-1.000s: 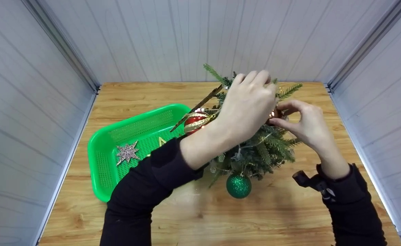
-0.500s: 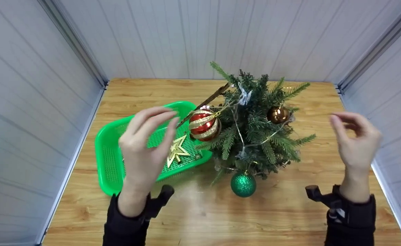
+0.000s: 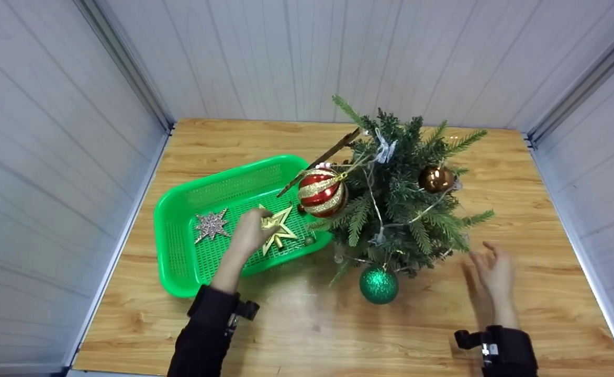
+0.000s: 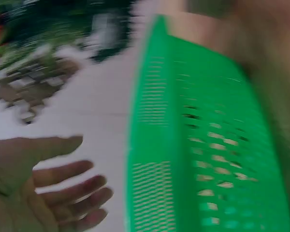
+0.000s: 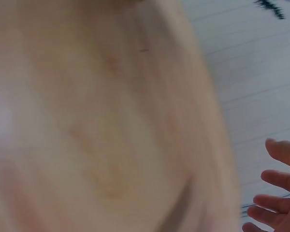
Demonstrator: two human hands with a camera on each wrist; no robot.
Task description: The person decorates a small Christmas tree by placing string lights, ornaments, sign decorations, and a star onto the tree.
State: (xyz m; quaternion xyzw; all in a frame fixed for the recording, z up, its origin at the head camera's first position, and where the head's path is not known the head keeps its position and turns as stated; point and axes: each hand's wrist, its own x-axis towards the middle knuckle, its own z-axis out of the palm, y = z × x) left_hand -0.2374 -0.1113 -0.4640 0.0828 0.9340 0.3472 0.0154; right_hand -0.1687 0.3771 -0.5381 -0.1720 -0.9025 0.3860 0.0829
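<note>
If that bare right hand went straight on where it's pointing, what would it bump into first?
Probably the bushy green Christmas tree, at its nearest outer branches; depth is unclear, so the right hand might pass beneath them.

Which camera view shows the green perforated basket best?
The head view: most of the green perforated basket is visible, including rim and floor, though the left hand covers part. The left wrist view catches only a blurred section; the right wrist view shows none of it.

Black sleeves [image 3: 198, 337], small black wrist cameras [image 3: 247, 310] with silvery fittings [image 3: 489, 352].
</note>
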